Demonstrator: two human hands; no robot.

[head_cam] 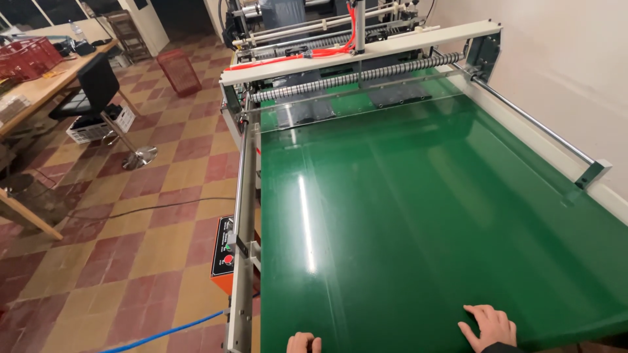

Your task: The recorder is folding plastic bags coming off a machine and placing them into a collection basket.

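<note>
Both hands at near edge of green conveyor belt [418,216].
Right hand [489,327] flat on belt, fingers spread, gripping nothing; left hand [303,342] mostly cropped, finger state unclear.

Both hands rest at the near edge of a glossy green conveyor belt [418,209]: the left hand [304,342] curled at the rim, the right hand [489,327] flat with fingers spread. A white crossbar [366,52] spans the far end; an orange control box [224,255] hangs beside the left rail, over chequered floor tiles [131,222]
</note>
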